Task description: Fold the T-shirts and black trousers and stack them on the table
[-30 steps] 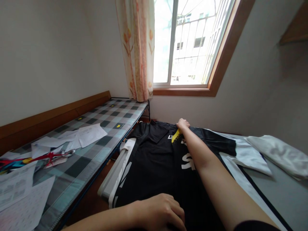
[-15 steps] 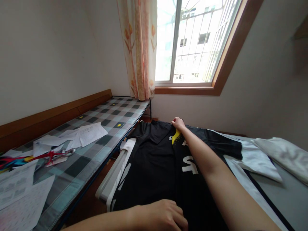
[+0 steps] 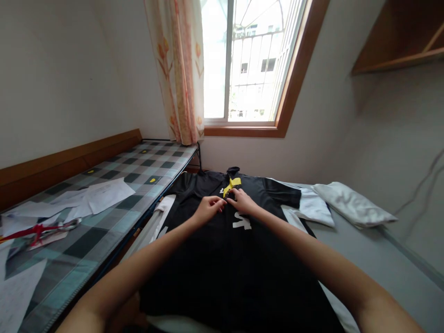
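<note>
A black shirt [image 3: 208, 259] with white letters and a yellow patch [image 3: 231, 184] lies spread out over a grey-white surface, its collar toward the window. My left hand [image 3: 210, 207] is at the front seam just below the yellow patch, its fingers bent together; what they pinch is too small to make out. Close beside it on the right, my right hand [image 3: 240, 200] has thumb and fingers at the edge of the yellow patch, closed on the shirt front. White cloth shows beyond the right sleeve.
On the left, a checkered mattress [image 3: 166, 163] holds papers [image 3: 108, 194] and a red strap [image 3: 38, 231]. A folded white cloth [image 3: 354, 203] lies at the right. A curtain [image 3: 182, 69] hangs by the window, and a wooden shelf [image 3: 398, 60] is at upper right.
My left hand has moved up and forward from the lower shirt front. My right hand has come down from the collar beside it. The view has shifted right, and the shirt front lies more spread.
</note>
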Demonstrator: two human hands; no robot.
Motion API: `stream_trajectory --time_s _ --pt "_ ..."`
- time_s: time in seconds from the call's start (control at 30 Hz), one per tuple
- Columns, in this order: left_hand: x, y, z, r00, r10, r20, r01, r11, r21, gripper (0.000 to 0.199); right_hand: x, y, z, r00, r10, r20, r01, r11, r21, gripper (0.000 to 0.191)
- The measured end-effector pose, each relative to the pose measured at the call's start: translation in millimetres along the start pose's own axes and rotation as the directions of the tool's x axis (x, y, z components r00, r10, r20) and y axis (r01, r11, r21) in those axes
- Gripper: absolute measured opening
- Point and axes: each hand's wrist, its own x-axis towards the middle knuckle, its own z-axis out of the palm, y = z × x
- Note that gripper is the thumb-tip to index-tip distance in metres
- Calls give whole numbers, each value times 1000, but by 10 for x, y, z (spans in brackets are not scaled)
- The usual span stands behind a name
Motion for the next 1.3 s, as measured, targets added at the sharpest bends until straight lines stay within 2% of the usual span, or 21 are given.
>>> stream_trajectory --time_s 0.1,0.17,0.23,0.33,0.47,0.63,0.77,0.9,0.97,1.13,1.3 --pt "572 -167 -27 992 -32 -122 39 998 57 23 -310 -7 41 995 -60 -77 61 998 16 41" --pt "923 -245 -32 981 -47 -189 81 981 177 21 -446 -12 83 984 -84 -160 91 995 37 37" --pt "1242 -296 -30 976 -13 -218 91 931 353 21 -527 -16 128 969 -109 -222 123 991 49 34" --pt "1672 -353 -5 979 2 -203 112 830 547 26 -584 -21 180 950 -152 -273 165 986 27 31" --pt "2200 -437 119 987 -7 -164 105 792 601 33 -614 -27 204 938 -164 -304 174 985 6 28" --pt "2751 -555 383 993 -62 -101 113 746 656 43 -627 -24 204 944 -156 -290 168 986 17 26" --pt "2983 -659 496 985 -141 -99 171 719 673 43 -618 -12 212 942 -153 -299 174 984 45 23" --pt "3100 -756 480 976 -184 -115 213 713 668 23 -583 22 221 933 -114 -341 169 976 135 16" --pt "3146 -790 473 975 -186 -122 220 723 654 16 -570 41 223 933 -98 -347 173 966 192 19" --pt "3168 -865 553 978 -182 -105 208 767 607 22 -597 61 209 955 -177 -238 233 944 233 27" --pt "3104 -970 659 990 -119 -76 138 690 710 18 -608 91 176 954 -218 -205 279 895 347 31"
